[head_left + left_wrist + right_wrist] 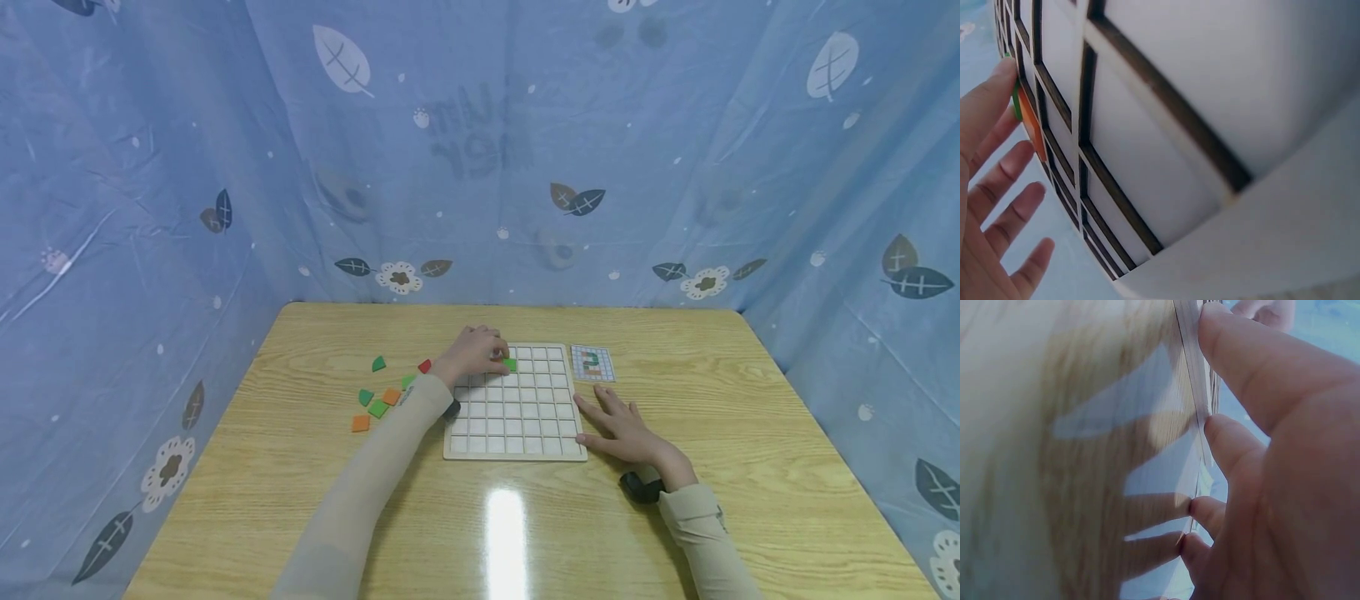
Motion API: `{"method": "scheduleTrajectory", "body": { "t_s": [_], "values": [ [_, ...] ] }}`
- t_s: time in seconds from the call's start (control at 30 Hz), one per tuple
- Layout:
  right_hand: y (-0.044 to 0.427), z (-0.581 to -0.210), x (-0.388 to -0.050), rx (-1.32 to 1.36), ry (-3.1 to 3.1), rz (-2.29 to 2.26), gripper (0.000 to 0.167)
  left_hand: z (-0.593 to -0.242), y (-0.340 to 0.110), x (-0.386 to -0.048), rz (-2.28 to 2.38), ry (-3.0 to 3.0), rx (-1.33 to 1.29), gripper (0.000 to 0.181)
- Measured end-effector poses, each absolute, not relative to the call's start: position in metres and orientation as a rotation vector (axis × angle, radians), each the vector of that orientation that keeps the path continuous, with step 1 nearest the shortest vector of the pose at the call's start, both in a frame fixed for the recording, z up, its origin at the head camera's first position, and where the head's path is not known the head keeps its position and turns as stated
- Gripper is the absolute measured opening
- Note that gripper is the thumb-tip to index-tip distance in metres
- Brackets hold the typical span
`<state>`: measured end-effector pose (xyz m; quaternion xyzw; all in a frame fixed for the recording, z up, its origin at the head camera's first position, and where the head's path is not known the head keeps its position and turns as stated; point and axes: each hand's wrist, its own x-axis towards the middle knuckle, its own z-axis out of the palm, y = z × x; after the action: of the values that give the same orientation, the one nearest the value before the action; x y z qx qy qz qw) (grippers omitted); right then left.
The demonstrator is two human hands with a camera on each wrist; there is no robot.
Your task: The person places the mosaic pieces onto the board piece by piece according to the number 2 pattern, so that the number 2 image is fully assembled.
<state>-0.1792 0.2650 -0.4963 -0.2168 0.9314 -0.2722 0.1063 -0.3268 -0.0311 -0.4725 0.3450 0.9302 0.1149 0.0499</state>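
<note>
**Pale sleeves, black wrist gear**

I see two long sleeves in a plain light beige. The left sleeve [360, 492] is smooth and fairly close-fitting, and small dark lettering [405, 395] runs near its cuff; it is too small for me to read. The right sleeve [712, 546] matches in colour and ends in a wide cuff [688, 502] that looks folded back, with a dark marking [722, 518] on its outer side, equally illegible to me. Past the cuffs, the left hand [472, 350] and right hand [628, 437] are bare. At the right wrist I make out a rounded black device [640, 488]; at the left, a smaller part of a black unit [452, 409] shows beside the sleeve.
</note>
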Motion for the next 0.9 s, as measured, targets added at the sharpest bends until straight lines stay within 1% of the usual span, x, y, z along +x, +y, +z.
{"method": "scheduleTrajectory", "body": {
  "t_s": [0.2,0.43,0.9],
  "values": [
    [0.2653,-0.4966,-0.1798,-0.631,2.736,-0.798,0.069,-0.4753,-0.0315,-0.3289,0.385,2.819,1.02,0.033],
    [0.2651,-0.4972,-0.1804,-0.639,2.746,-0.801,0.068,-0.479,-0.0325,-0.3328,0.391,2.811,1.021,0.031],
    [0.264,-0.4954,-0.1783,-0.644,2.744,-0.801,0.068,-0.4801,-0.0338,-0.3318,0.402,2.808,1.024,0.036]
  ]
}}
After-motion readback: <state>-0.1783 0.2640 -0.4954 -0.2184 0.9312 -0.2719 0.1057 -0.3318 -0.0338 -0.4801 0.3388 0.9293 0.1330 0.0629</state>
